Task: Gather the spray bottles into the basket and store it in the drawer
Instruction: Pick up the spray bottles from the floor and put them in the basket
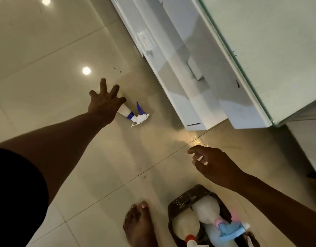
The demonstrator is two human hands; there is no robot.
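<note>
A white spray bottle with a blue trigger [134, 114] lies on its side on the tiled floor. My left hand [105, 102] hovers over its body with fingers spread, covering most of it; nothing is gripped. A dark woven basket [189, 195] sits on the floor at the bottom, holding a white bottle with a red collar [186, 227] and a white bottle with a pink collar and light-blue trigger [217, 218]. My right hand [212, 163] hangs open above the basket, holding nothing. The white drawer fronts [182, 72] of a cabinet run along the right.
My bare foot [139, 223] stands just left of the basket. A glass-topped counter [278, 50] overhangs the drawers at the upper right. Glossy beige floor tiles [46, 59] stretch to the left, with small dark specks near the cabinet.
</note>
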